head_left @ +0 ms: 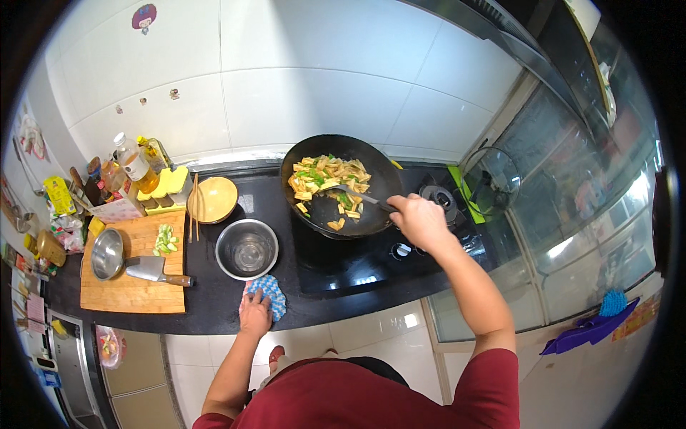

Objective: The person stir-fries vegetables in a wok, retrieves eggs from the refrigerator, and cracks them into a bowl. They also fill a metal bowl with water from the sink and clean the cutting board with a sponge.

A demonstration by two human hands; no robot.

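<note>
My right hand [420,222] is closed around the dark handle of a spatula [361,195], its blade among the food in a black wok [375,168] on the stove. Yellowish strips of food [318,171] with green pieces fill mainly the wok's far and left parts; a few lie lower down. At the counter's front edge, my left hand [255,314] rests with its fingers apart on a blue-and-white patterned cloth [269,294] with a pink part at its left. Just beyond the cloth stands a metal bowl [247,249].
A wooden cutting board [153,293] at left bears a cleaver [151,269], a small metal bowl [107,254] and chopped green pieces [166,239]. Chopsticks [193,207] lean by a yellow bowl [216,199]. Bottles [137,163] stand behind. A glass lid [491,180] stands right of the stove.
</note>
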